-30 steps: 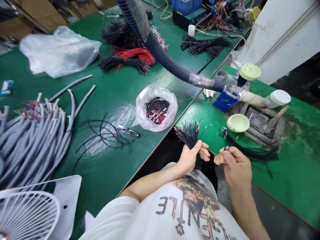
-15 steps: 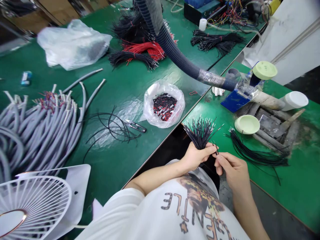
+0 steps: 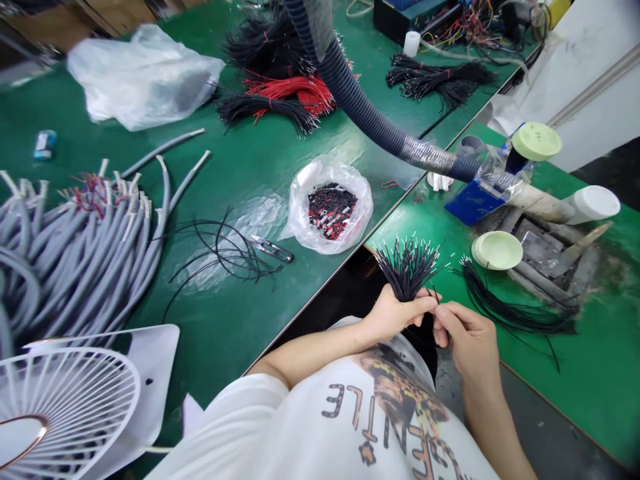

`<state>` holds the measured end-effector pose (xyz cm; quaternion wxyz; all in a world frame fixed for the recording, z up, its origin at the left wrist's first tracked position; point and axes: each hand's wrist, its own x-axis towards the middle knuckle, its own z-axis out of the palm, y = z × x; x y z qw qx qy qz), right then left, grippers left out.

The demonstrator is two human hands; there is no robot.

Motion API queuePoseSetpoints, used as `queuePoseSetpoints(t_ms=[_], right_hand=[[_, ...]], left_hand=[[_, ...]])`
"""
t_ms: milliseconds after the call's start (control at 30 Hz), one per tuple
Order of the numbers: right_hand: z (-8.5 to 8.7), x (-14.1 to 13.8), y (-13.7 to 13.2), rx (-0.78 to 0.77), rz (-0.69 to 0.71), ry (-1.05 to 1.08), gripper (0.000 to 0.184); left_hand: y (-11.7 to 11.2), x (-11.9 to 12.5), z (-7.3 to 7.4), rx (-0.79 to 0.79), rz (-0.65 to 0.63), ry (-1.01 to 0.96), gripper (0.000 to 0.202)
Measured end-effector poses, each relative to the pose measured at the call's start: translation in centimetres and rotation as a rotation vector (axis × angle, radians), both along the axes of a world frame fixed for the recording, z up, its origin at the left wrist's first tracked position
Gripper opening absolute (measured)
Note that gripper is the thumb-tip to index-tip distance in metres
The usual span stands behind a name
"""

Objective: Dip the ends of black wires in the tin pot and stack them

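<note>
My left hand (image 3: 395, 313) is closed round a bundle of short black wires (image 3: 407, 267) whose stripped ends fan upward over the gap between two green tables. My right hand (image 3: 463, 333) is pinched at the bundle's right side, thumb and forefinger on one thin black wire. A loose pile of black wires (image 3: 510, 307) lies on the right table just beyond my right hand.
A clear bag of small red and black parts (image 3: 330, 207) and small snips (image 3: 273, 249) lie on the left table (image 3: 240, 173). Grey cables (image 3: 75, 253) and a white fan (image 3: 65, 400) sit at left. A ribbed hose (image 3: 360, 110) runs to a fixture with pale green cups (image 3: 497, 250).
My right hand has come in from the loose pile to the bundle in my left hand and now pinches a wire there. The view shifted slightly.
</note>
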<state>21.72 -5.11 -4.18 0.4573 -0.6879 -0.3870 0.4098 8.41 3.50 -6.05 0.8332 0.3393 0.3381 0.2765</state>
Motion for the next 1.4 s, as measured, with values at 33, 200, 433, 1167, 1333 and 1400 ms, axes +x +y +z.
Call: queuePoseSetpoints(t_ms=[33,200,433,1167,1333,1400], right_hand=[[0.0,0.0,0.0,0.004,-0.001,0.004,0.031],[0.0,0.0,0.2,0.033,0.022,0.013,0.028],[0.2,0.2,0.3,0.033,0.034,0.005,0.024],[-0.5,0.8,-0.6,0.134,-0.028,0.057,0.019],[-0.5,1.0,-0.8,0.114,-0.006,0.044,0.017],[-0.5,0.9,-0.7,0.109,-0.004,0.037,0.016]], left_hand=[[0.0,0.0,0.2,-0.008,0.001,-0.007,0.047],[0.2,0.0,0.5,-0.013,0.034,-0.033,0.046],[0.2,0.0,0.2,0.021,0.026,-0.034,0.044],[0.2,0.4,-0.2,0.034,0.048,0.037,0.042],[0.2,0.7,-0.4,0.011,0.035,0.041,0.042],[0.2,0.7,-0.2,0.010,0.036,0.045,0.043]])
